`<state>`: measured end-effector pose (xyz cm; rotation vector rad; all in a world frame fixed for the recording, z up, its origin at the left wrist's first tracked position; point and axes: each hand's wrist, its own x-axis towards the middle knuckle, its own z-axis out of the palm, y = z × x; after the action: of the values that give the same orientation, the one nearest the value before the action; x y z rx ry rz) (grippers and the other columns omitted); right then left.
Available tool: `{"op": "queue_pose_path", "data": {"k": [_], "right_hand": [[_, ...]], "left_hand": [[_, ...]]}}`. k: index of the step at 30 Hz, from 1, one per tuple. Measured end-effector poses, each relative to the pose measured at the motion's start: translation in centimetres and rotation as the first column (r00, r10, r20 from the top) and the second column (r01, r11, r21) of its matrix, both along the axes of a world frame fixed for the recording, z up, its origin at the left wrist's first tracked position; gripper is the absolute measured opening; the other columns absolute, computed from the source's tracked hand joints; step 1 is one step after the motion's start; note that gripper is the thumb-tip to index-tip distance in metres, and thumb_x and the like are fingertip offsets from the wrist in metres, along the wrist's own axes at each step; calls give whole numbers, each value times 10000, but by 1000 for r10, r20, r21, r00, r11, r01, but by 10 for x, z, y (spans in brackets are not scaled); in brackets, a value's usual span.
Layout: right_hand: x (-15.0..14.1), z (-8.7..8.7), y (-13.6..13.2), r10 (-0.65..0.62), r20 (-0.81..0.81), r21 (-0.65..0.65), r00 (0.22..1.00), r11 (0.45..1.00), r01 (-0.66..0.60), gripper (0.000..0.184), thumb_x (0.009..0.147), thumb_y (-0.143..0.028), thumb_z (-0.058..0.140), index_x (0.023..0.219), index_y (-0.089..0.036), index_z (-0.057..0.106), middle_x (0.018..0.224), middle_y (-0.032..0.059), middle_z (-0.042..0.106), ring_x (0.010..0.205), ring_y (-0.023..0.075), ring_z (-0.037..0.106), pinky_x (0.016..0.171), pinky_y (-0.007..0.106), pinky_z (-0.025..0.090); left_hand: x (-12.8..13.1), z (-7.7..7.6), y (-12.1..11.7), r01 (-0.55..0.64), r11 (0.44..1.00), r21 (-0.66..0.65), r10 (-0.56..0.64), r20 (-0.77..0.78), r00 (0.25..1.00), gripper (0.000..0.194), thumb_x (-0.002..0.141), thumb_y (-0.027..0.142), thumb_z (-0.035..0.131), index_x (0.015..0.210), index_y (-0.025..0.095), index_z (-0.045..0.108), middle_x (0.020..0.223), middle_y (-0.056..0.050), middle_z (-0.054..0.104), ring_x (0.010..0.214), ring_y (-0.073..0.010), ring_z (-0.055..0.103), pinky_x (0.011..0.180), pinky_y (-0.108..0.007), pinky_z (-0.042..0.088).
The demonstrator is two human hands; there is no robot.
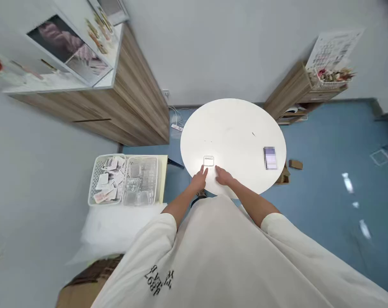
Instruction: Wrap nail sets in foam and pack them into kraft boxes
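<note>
On the near part of the round white table [232,124] lies a small clear rectangular case [208,163] with a thin dark row of something inside, too small to make out. My left hand [198,180] rests at its near left corner, index finger stretched to the edge and thumb apart, holding nothing. Just right of the case, my right hand [224,176] lies near the tabletop with its index finger extended and nothing in its grasp. A small dark thin object [253,134] lies farther back, and tiny dark specks sit behind the case.
A blurred purple item [270,158] lies at the table's right side. White baskets [125,179] with packets and clear plastic boxes stand on the left. Wooden cabinets [139,94] flank the table. A power strip [177,127] and a cardboard piece [295,164] are on the floor.
</note>
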<state>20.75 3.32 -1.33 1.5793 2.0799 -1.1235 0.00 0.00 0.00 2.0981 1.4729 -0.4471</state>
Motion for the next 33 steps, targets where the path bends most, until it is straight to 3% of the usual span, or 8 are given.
{"op": "queue_pose_path", "data": {"k": [9, 12, 15, 18, 23, 28, 33], "right_hand": [[70, 12, -47, 160, 25, -6, 987, 987, -159, 777, 963, -319, 471, 1634, -150, 118, 1685, 111, 170, 1526, 285, 227, 1192, 387, 291], [79, 14, -60, 188, 40, 13, 981, 982, -189, 725, 971, -299, 444, 1623, -154, 160, 1676, 121, 198, 1513, 298, 249, 1169, 403, 319], [75, 17, -73, 210, 69, 40, 975, 976, -213, 680, 964, -283, 438, 1595, -140, 227, 1632, 171, 281, 1441, 342, 360, 1101, 445, 384], [57, 22, -86, 264, 101, 104, 959, 956, -274, 611, 954, -260, 444, 1543, -143, 329, 1562, 201, 372, 1367, 361, 433, 1054, 471, 409], [7, 31, -110, 378, 71, 199, 923, 901, -385, 551, 963, -265, 448, 1505, -173, 403, 1546, 189, 389, 1368, 361, 423, 1064, 480, 397], [-67, 39, -141, 458, 2, 212, 889, 868, -448, 588, 963, -304, 482, 1530, -173, 395, 1577, 185, 354, 1396, 374, 398, 1087, 467, 389], [-148, 39, -187, 509, -56, 180, 859, 851, -492, 600, 982, -328, 449, 1555, -170, 368, 1603, 169, 331, 1424, 370, 369, 1114, 473, 370]], "left_hand": [[41, 9, -89, -270, 963, -11, 270, 4, 963, 770, 918, 223, 465, 1619, 167, 152, 1694, -165, 28, 1266, -368, 565, 948, -443, 509], [46, 14, -124, -354, 935, -18, 354, 0, 935, 730, 942, 246, 434, 1617, 179, 162, 1695, -157, 33, 1301, -367, 536, 966, -459, 498], [39, 19, -157, -431, 902, 12, 431, -15, 902, 716, 942, 239, 425, 1611, 179, 179, 1691, -155, 101, 1388, -363, 449, 1048, -481, 445], [22, 24, -189, -498, 865, 66, 500, -21, 866, 718, 927, 218, 434, 1604, 165, 202, 1666, -167, 209, 1448, -352, 368, 1113, -489, 383], [-19, 33, -236, -599, 792, 119, 606, -33, 795, 702, 920, 223, 435, 1587, 136, 235, 1645, -185, 254, 1456, -350, 352, 1131, -486, 355], [-71, 41, -281, -664, 728, 170, 677, -24, 736, 679, 925, 235, 435, 1568, 111, 254, 1630, -199, 278, 1459, -338, 343, 1144, -468, 332], [-127, 38, -323, -701, 681, 213, 720, -17, 694, 599, 936, 245, 456, 1511, 122, 344, 1617, -205, 289, 1467, -321, 329, 1147, -447, 318]]}}
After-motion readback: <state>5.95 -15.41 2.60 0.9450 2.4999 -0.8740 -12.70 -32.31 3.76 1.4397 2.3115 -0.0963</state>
